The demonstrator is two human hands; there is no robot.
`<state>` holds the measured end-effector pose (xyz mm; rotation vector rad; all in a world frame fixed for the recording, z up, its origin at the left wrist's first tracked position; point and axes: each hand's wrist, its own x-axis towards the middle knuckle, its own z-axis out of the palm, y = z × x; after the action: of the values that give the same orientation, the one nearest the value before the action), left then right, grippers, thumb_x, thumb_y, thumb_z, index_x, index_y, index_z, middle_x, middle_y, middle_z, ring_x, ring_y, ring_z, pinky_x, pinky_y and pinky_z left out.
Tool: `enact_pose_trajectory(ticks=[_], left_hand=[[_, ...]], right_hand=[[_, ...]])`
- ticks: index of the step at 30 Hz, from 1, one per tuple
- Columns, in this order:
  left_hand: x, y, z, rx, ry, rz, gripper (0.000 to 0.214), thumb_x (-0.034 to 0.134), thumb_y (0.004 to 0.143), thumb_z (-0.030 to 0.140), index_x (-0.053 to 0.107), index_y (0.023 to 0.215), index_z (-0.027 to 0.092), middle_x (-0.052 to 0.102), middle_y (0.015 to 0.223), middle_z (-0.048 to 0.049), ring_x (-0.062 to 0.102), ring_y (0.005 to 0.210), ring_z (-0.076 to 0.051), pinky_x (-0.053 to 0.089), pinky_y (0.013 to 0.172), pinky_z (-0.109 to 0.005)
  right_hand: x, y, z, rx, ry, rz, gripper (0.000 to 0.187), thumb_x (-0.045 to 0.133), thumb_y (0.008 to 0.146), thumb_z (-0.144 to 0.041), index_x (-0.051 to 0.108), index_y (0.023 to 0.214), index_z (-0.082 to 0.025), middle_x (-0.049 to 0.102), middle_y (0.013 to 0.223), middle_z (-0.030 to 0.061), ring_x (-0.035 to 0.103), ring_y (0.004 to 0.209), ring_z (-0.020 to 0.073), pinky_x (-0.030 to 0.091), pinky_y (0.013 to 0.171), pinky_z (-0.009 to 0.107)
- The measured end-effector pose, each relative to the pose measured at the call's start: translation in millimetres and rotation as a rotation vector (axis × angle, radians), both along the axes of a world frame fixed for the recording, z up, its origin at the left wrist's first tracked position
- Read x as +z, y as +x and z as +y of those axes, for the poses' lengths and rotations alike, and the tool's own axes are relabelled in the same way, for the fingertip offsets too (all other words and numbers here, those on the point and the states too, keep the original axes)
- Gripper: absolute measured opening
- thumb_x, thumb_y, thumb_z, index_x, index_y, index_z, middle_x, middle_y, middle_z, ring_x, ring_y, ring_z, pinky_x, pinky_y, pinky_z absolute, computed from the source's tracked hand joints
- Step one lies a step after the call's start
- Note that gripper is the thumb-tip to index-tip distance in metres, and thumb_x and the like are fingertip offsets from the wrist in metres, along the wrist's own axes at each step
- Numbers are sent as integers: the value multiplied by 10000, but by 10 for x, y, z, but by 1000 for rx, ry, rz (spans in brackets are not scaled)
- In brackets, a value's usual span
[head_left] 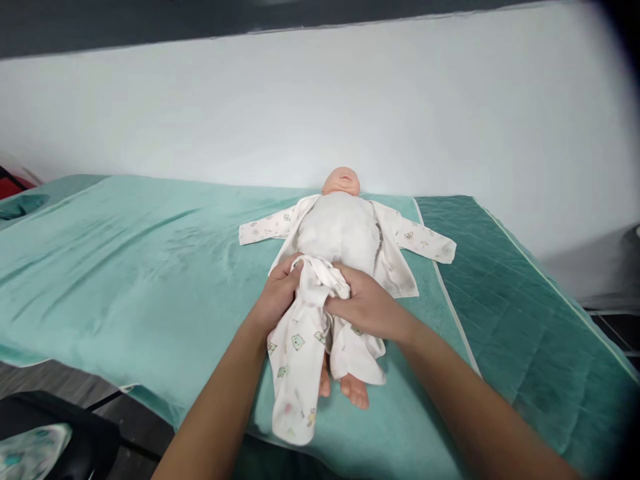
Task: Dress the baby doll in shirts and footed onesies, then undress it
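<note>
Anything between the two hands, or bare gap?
Not bare: in the head view, the bunched top of the white printed trousers lies between the left hand and right hand, gripped by both.

Light falls fairly bright and even over the wall [300,113] and sheet [150,267], its source out of view. The doll's torso [340,227] is pale, with little texture. A soft grey shadow dims the wall at right; both right corners fade into black.
</note>
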<state>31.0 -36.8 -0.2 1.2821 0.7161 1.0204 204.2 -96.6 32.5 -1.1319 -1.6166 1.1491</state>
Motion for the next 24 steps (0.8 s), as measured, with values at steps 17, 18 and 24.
enact_pose_trajectory(ticks=[17,18,24], left_hand=[[-42,-69,-61,-165,-146,-124,340,790,721,316,663,996,163,687,868,-47,639,714,-169,494,653,-257],[-49,-62,-63,-151,-150,-134,329,790,722,322,662,980,164,684,849,-42,636,694,-162,493,640,-252],[-98,-54,-54,-52,-156,-117,301,733,792,361,652,1022,184,633,752,-5,562,606,-115,447,566,-218]], right_hand=[[-80,176,66,-6,-170,284,247,628,802,-273,706,1028,-210,640,767,-25,571,732,154,453,752,278],[-85,180,67,2,-162,275,270,640,803,-284,703,1056,-214,659,812,-19,586,770,161,455,784,287],[-31,228,59,113,-148,216,364,653,847,-363,656,1184,-228,683,1060,14,596,1021,199,447,886,302]])
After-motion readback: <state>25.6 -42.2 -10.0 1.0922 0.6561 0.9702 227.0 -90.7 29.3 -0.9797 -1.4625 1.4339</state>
